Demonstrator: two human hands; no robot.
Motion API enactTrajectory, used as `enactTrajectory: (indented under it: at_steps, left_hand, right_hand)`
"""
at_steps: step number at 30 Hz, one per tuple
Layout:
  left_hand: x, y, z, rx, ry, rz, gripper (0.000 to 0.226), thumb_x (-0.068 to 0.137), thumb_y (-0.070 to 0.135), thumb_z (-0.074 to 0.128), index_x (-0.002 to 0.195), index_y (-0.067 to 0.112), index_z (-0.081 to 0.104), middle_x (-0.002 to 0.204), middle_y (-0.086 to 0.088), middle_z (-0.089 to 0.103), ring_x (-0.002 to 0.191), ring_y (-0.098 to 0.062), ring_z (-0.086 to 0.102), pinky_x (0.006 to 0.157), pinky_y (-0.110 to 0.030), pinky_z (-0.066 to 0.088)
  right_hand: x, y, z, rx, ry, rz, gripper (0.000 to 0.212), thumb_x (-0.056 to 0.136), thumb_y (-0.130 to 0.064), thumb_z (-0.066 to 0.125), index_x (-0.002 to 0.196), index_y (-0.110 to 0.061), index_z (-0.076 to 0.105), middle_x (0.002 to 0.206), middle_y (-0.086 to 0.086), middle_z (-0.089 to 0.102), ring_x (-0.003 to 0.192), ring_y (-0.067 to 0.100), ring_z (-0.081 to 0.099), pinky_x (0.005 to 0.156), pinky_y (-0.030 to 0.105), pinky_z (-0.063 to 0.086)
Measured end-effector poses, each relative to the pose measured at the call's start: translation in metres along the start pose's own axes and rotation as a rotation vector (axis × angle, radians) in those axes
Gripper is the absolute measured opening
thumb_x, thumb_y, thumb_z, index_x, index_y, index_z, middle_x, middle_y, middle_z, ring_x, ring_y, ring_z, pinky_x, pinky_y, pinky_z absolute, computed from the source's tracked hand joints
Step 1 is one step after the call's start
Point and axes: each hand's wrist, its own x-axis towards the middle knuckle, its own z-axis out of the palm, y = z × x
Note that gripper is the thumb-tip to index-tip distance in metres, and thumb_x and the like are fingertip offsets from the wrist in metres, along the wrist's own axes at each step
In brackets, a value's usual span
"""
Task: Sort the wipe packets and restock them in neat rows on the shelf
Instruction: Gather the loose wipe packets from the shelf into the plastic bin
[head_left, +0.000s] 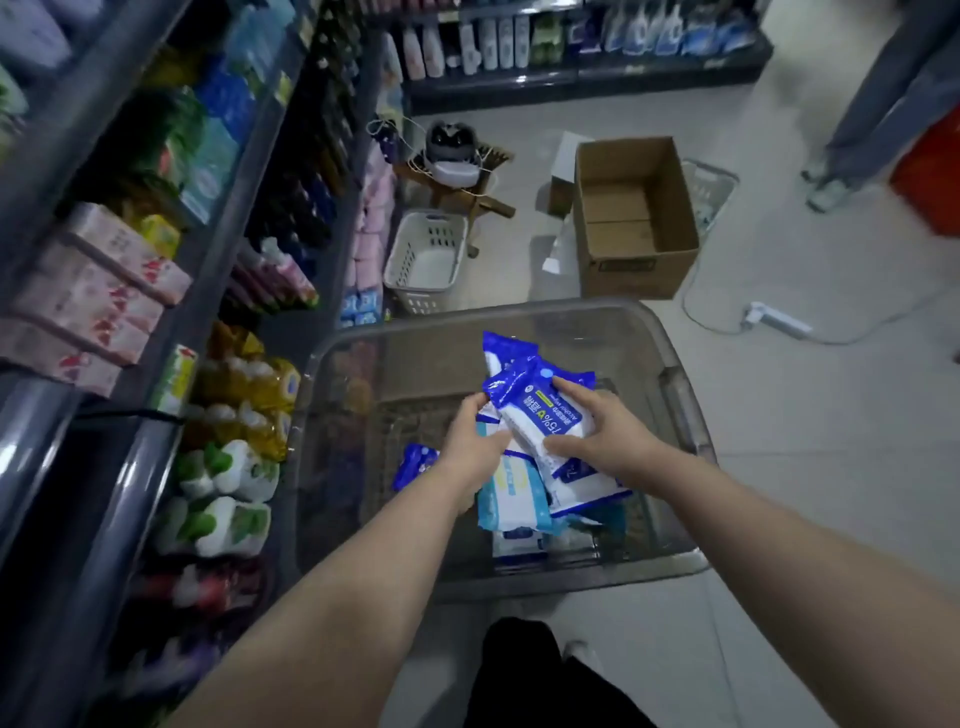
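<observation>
fingers (563, 387) of right hand (605, 439) and left hand (475, 447) are gripping blue wipe packet (540, 415) | lying inside clear bin (675, 384) | long axis running near-right to far-left | shelf (171, 312) standing left, left hand nearer

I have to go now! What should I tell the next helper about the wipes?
Left hand and right hand: both gripping one blue packet above the clear bin.
More packets, dark blue and light blue mixed, lie in the bin.
Done: none seen shelved yet.
Left: sort by kind, then line them up in rows on the shelf to the left.
</observation>
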Motion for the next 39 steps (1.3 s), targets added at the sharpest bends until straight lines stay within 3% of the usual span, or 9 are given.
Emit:
enactTrajectory:
  at_steps: [4, 8, 11, 18, 22, 28, 32, 39]
  left_hand:
    - [0.032, -0.035, 0.003, 0.484, -0.098, -0.021, 0.061, 0.090, 0.012, 0.058, 0.144, 0.029, 0.037, 0.137, -0.010, 0.053, 0.115, -0.030, 0.058, 0.095, -0.038, 0.050]
    - [0.034, -0.030, -0.011, 1.090, -0.144, 0.113, 0.066, 0.091, 0.018, 0.056, 0.150, 0.028, 0.028, 0.152, -0.010, 0.028, 0.139, -0.031, 0.029, 0.108, -0.043, 0.037]
    - [0.029, -0.021, -0.023, 1.237, -0.107, 0.142, 0.058, 0.090, 0.021, 0.058, 0.144, 0.025, 0.037, 0.147, -0.009, 0.033, 0.137, -0.030, 0.028, 0.105, -0.046, 0.038]
    - [-0.010, -0.007, -0.044, 1.131, 0.001, 0.119, 0.066, 0.086, 0.029, 0.064, 0.146, 0.024, 0.036, 0.146, -0.009, 0.036, 0.134, -0.032, 0.035, 0.109, -0.043, 0.037]
    - [-0.061, -0.008, -0.059, 1.074, 0.124, 0.079, 0.068, 0.085, 0.034, 0.067, 0.145, 0.021, 0.037, 0.147, -0.010, 0.035, 0.134, -0.033, 0.036, 0.109, -0.042, 0.037]
    - [-0.171, -0.032, -0.091, 0.897, 0.380, -0.028, 0.069, 0.087, 0.035, 0.067, 0.146, 0.019, 0.035, 0.143, -0.012, 0.042, 0.130, -0.032, 0.043, 0.105, -0.041, 0.042]
    - [-0.256, -0.059, -0.126, 0.777, 0.604, -0.117, 0.051, 0.086, 0.030, 0.064, 0.132, 0.017, 0.048, 0.133, -0.011, 0.052, 0.122, -0.031, 0.051, 0.094, -0.038, 0.048]
    - [-0.403, -0.123, -0.189, 0.571, 0.968, -0.351, 0.060, 0.085, 0.034, 0.068, 0.137, 0.016, 0.044, 0.140, -0.011, 0.047, 0.129, -0.030, 0.046, 0.105, -0.039, 0.042]
  right_hand:
    - [0.021, 0.021, 0.014, -0.268, 0.001, 0.068, 0.060, 0.093, -0.024, 0.059, 0.148, -0.026, 0.035, 0.156, 0.017, 0.022, 0.146, 0.024, 0.016, 0.112, 0.029, 0.024]
    - [0.016, 0.019, 0.016, -0.703, 0.004, 0.009, 0.057, 0.095, -0.031, 0.053, 0.148, -0.031, 0.031, 0.161, 0.007, 0.006, 0.148, 0.023, 0.004, 0.117, 0.048, 0.018]
    - [0.009, 0.008, 0.018, -0.877, -0.059, -0.024, 0.055, 0.097, -0.033, 0.048, 0.148, -0.028, 0.029, 0.161, 0.005, 0.006, 0.149, 0.023, 0.000, 0.115, 0.053, 0.013]
    - [-0.011, -0.013, 0.022, -1.017, -0.123, -0.147, 0.053, 0.097, -0.037, 0.047, 0.147, -0.023, 0.033, 0.158, 0.007, 0.014, 0.148, 0.026, 0.006, 0.117, 0.052, 0.016]
    - [-0.035, -0.034, 0.025, -1.068, -0.131, -0.284, 0.053, 0.095, -0.036, 0.052, 0.145, -0.025, 0.036, 0.153, 0.007, 0.027, 0.143, 0.026, 0.021, 0.112, 0.047, 0.026]
    - [-0.093, -0.084, 0.063, -1.121, -0.145, -0.661, 0.043, 0.094, -0.037, 0.053, 0.134, -0.020, 0.047, 0.136, 0.006, 0.045, 0.129, 0.027, 0.041, 0.099, 0.040, 0.038]
    - [-0.145, -0.131, 0.113, -1.106, -0.235, -0.896, 0.040, 0.094, -0.032, 0.049, 0.133, -0.023, 0.048, 0.134, 0.006, 0.046, 0.125, 0.029, 0.045, 0.096, 0.040, 0.040]
    - [-0.248, -0.189, 0.204, -1.064, -0.329, -1.296, 0.045, 0.094, -0.034, 0.050, 0.137, -0.024, 0.045, 0.137, 0.005, 0.046, 0.126, 0.028, 0.045, 0.096, 0.041, 0.043]
